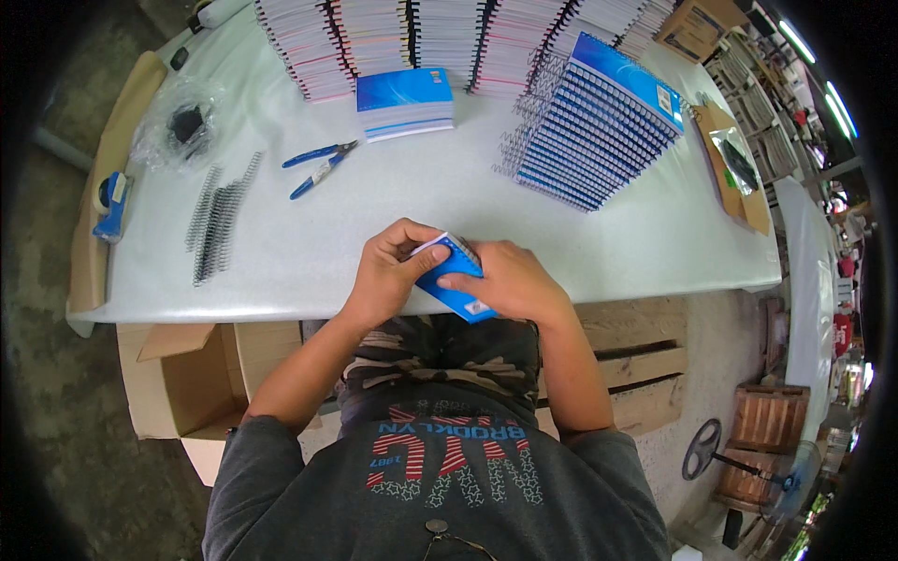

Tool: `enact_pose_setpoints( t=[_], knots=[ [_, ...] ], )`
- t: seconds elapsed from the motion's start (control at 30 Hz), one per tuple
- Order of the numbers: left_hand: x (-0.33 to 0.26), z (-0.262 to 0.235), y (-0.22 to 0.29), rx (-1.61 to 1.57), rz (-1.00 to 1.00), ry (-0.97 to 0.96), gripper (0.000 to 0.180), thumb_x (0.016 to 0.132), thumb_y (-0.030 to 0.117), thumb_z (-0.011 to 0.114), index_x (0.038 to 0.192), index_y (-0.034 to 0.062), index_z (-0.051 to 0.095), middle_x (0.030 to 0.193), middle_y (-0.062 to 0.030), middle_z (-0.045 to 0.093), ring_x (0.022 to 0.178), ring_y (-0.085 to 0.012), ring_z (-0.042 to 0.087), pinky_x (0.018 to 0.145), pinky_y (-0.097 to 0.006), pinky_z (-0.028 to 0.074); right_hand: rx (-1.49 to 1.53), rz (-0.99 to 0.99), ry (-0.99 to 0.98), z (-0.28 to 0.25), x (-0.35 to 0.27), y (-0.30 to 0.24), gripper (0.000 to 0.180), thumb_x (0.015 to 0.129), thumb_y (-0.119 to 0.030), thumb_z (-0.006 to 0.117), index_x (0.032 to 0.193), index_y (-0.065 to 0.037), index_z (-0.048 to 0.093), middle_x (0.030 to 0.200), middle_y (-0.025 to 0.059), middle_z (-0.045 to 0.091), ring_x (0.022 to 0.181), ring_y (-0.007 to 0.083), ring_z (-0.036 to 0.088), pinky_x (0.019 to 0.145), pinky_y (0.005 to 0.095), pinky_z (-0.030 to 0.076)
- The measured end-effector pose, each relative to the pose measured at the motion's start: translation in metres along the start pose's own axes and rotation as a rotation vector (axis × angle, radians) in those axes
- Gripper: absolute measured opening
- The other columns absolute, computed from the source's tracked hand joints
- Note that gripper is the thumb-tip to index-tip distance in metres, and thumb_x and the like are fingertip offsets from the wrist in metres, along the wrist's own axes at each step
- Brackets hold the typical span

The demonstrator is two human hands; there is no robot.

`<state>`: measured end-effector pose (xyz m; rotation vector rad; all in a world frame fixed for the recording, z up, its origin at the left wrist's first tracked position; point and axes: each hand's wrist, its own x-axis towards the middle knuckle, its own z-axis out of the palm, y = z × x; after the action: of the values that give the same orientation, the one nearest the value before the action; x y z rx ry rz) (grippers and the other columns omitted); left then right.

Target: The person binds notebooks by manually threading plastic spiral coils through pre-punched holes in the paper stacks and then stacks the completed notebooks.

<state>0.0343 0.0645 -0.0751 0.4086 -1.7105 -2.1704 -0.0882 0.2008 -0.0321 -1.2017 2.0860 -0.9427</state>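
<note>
A small blue-covered notebook is gripped between both my hands at the near edge of the white table. My left hand holds its left side, thumb on the cover. My right hand covers its right side, beside a black wire spiral along the notebook's top edge. Several loose black wire spirals lie to the left on the table. Blue-handled pliers lie farther back.
A leaning stack of bound blue notebooks stands at the right. Rows of unbound page stacks line the far edge, with a short blue-topped stack in front. A tape dispenser, a plastic bag, and an open cardboard box are at left.
</note>
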Motion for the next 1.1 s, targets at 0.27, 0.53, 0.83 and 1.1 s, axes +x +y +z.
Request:
enact_pose_setpoints(
  t=[0.27, 0.53, 0.83, 1.1],
  knots=[
    [-0.007, 0.005, -0.002, 0.056, 0.092, -0.003, 0.012, 0.087, 0.008, 0.062, 0.096, 0.0016, 0.057, 0.09, -0.0062, 0.064, 0.083, -0.0086, 0.057, 0.074, -0.023, 0.046, 0.026, -0.04, -0.036, 0.002, 0.004, -0.007, 0.032, 0.081, -0.016, 0.063, 0.11, -0.003, 0.06, 0.085, 0.0205, 0.064, 0.077, 0.0372, 0.061, 0.068, 0.0372, 0.048],
    [-0.01, 0.012, -0.006, -0.072, 0.086, -0.006, 0.01, 0.088, 0.005, 0.06, 0.097, 0.0006, 0.057, 0.091, -0.0062, 0.063, 0.085, -0.0101, 0.057, 0.077, -0.025, 0.046, 0.238, -0.167, -0.071, 0.008, 0.003, 0.004, 0.054, 0.076, -0.022, 0.067, 0.125, -0.004, 0.051, 0.099, 0.0258, 0.061, 0.087, 0.0361, 0.062, 0.077, 0.0379, 0.048],
    [-0.009, 0.014, 0.001, 0.006, 0.065, 0.081, 0.016, 0.09, 0.011, 0.058, 0.102, 0.0003, 0.059, 0.093, -0.0046, 0.063, 0.087, -0.0087, 0.056, 0.079, -0.024, 0.045, 0.322, -0.124, 0.181, 0.004, -0.005, 0.005, 0.019, 0.081, -0.015, 0.065, 0.097, -0.004, 0.063, 0.082, 0.0176, 0.063, 0.068, 0.0304, 0.058, 0.062, 0.0321, 0.046],
    [-0.005, 0.002, 0.017, 0.092, 0.013, -0.02, 0.017, 0.088, 0.012, 0.062, 0.1, 0.0014, 0.064, 0.092, -0.0033, 0.063, 0.084, -0.0079, 0.056, 0.076, -0.024, 0.045, -0.02, -0.306, 0.319, 0.006, -0.012, 0.004, 0.018, 0.08, -0.015, 0.066, 0.095, -0.005, 0.063, 0.075, 0.0124, 0.063, 0.066, 0.0298, 0.059, 0.059, 0.0349, 0.046]
  ],
)
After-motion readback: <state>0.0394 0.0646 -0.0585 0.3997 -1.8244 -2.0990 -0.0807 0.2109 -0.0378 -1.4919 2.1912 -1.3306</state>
